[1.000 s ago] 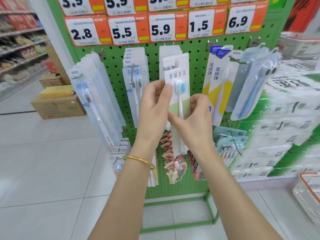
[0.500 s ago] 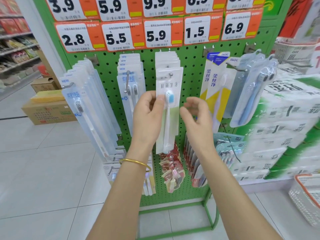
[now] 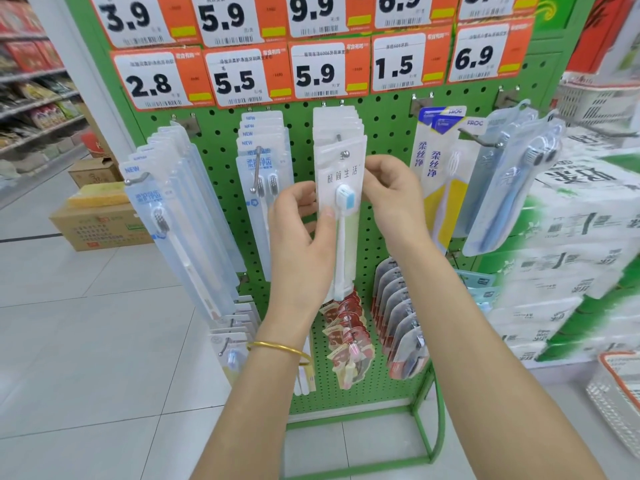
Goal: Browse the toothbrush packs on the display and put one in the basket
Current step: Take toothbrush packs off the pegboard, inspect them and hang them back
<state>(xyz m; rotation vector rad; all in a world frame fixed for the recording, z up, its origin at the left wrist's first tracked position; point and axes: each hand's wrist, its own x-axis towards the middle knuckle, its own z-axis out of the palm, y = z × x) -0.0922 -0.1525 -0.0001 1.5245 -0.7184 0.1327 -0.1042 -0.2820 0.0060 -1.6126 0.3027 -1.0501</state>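
Hands on the front white toothbrush pack [image 3: 341, 209], one to each side, at the middle of the green pegboard display [image 3: 391, 133]. Left hand [image 3: 298, 237] gripping the pack's left edge, thumb pressed flat on the front just beside the blue-and-white brush head, other fingers curled round behind and mostly hidden. Right hand [image 3: 391, 195] up at the top right edge, fingers curled and seemingly nipping the card near its hanging hole, exact contact hard to make out. Held that way, probably, to steady the lower part with one hand and work the top free with the other, given a pack hanging from the metal hook [image 3: 344, 154], ball end poking out through the hole, more of the same packs stacked behind. Hung under the 5.9 price tag [image 3: 325, 72], between the twin-brush packs [image 3: 265, 174] on one side and the yellow-and-white packs [image 3: 440, 174] on the other. Not yet off the hook, so nowhere near the basket [image 3: 620, 393], low at the right edge of the view and well apart from both hands. Against half a second ago: right hand no longer hovering clear of the pack with green board showing between, but moved in and up against its right edge; left hand much as before, thumb by the brush head. Against a second ago: right hand then lower, across the pack's middle, now risen toward the top.
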